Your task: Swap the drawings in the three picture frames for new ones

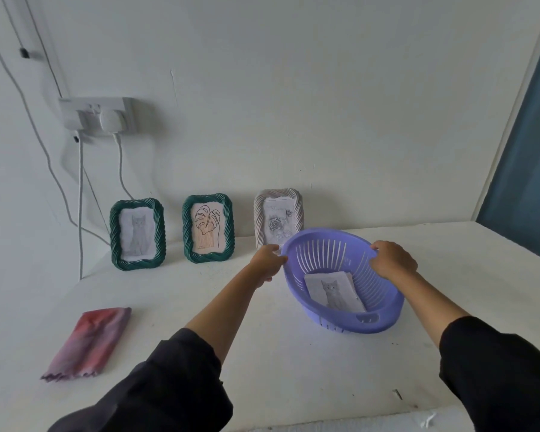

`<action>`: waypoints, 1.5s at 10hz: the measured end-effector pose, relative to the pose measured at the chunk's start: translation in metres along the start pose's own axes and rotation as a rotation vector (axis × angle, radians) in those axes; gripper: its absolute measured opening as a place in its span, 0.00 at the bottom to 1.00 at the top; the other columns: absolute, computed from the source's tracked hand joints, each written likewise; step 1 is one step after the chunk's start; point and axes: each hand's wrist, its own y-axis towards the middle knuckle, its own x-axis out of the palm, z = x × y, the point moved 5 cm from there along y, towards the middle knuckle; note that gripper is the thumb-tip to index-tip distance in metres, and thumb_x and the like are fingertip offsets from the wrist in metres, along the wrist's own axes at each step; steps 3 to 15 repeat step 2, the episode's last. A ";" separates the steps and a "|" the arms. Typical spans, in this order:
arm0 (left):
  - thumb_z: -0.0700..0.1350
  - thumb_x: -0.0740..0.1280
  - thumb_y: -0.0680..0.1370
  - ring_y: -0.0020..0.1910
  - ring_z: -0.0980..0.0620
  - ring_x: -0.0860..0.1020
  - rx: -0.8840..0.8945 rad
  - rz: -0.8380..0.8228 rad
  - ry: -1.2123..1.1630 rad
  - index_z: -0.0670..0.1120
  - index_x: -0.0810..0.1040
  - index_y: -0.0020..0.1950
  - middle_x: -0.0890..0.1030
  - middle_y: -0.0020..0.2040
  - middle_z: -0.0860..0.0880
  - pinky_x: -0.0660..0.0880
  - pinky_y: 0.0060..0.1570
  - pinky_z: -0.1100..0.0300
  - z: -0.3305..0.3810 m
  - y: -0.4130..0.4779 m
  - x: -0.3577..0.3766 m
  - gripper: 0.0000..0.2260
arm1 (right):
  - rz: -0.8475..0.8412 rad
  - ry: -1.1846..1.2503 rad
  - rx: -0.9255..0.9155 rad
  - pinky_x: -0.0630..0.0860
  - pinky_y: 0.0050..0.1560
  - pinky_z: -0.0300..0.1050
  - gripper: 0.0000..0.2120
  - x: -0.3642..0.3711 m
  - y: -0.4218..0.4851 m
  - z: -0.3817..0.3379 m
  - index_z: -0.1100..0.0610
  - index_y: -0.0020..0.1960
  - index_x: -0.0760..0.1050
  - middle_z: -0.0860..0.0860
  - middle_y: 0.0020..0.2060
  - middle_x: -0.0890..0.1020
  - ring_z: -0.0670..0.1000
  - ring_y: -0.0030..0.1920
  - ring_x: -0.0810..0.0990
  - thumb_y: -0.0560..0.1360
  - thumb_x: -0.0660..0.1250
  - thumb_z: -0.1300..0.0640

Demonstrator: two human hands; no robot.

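- A folded cloth (86, 344) lies on the table (262, 385), well left of both holds and nearer the person; it plays no part in this step.
- The cat frame (137, 234) and leaf frame (208, 228) stand upright against the wall, far-left of the left hold. Their long sides are vertical and their faces point at the person.
- The rose frame (278, 218) stands just behind the left hold, also upright and facing forward. It is the thing most easily knocked.
- The left hand (267, 261) has its fingers closed on the basket's left rim.
- The basket (384, 319) lies between the two holds.
  - Its long axis seems to run away from the person, from the near handle slot to the far rim.
  - Its mouth faces up and somewhat toward the person, so it looks tipped, with the far rim raised.
- The sheets (334, 291), the top one a cat drawing, lie in the bottom, below and between the holds. Their long edges roughly follow the basket's axis.
- The right hand (393, 260) curls its fingers over the right rim, opposite the left hold.
- The step looks like placing the basket, and three things should help:
  - Keep both holds level so the sheets do not slide.
  - Draw it toward the person, clear of the rose frame.
  - Set it flat before letting go.
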 end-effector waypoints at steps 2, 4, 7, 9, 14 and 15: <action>0.44 0.62 0.79 0.67 0.43 0.70 0.139 0.231 0.225 0.40 0.67 0.70 0.72 0.68 0.41 0.66 0.65 0.54 0.002 -0.020 -0.065 0.20 | 0.053 0.001 -0.165 0.69 0.61 0.49 0.20 -0.004 -0.015 -0.052 0.57 0.67 0.67 0.57 0.65 0.71 0.59 0.64 0.72 0.75 0.59 0.59; 0.44 0.62 0.79 0.67 0.43 0.70 0.139 0.231 0.225 0.40 0.67 0.70 0.72 0.68 0.41 0.66 0.65 0.54 0.002 -0.020 -0.065 0.20 | 0.053 0.001 -0.165 0.69 0.61 0.49 0.20 -0.004 -0.015 -0.052 0.57 0.67 0.67 0.57 0.65 0.71 0.59 0.64 0.72 0.75 0.59 0.59; 0.44 0.62 0.79 0.67 0.43 0.70 0.139 0.231 0.225 0.40 0.67 0.70 0.72 0.68 0.41 0.66 0.65 0.54 0.002 -0.020 -0.065 0.20 | 0.053 0.001 -0.165 0.69 0.61 0.49 0.20 -0.004 -0.015 -0.052 0.57 0.67 0.67 0.57 0.65 0.71 0.59 0.64 0.72 0.75 0.59 0.59; 0.44 0.62 0.79 0.67 0.43 0.70 0.139 0.231 0.225 0.40 0.67 0.70 0.72 0.68 0.41 0.66 0.65 0.54 0.002 -0.020 -0.065 0.20 | 0.053 0.001 -0.165 0.69 0.61 0.49 0.20 -0.004 -0.015 -0.052 0.57 0.67 0.67 0.57 0.65 0.71 0.59 0.64 0.72 0.75 0.59 0.59; 0.44 0.62 0.79 0.67 0.43 0.70 0.139 0.231 0.225 0.40 0.67 0.70 0.72 0.68 0.41 0.66 0.65 0.54 0.002 -0.020 -0.065 0.20 | 0.053 0.001 -0.165 0.69 0.61 0.49 0.20 -0.004 -0.015 -0.052 0.57 0.67 0.67 0.57 0.65 0.71 0.59 0.64 0.72 0.75 0.59 0.59; 0.44 0.62 0.79 0.67 0.43 0.70 0.139 0.231 0.225 0.40 0.67 0.70 0.72 0.68 0.41 0.66 0.65 0.54 0.002 -0.020 -0.065 0.20 | 0.053 0.001 -0.165 0.69 0.61 0.49 0.20 -0.004 -0.015 -0.052 0.57 0.67 0.67 0.57 0.65 0.71 0.59 0.64 0.72 0.75 0.59 0.59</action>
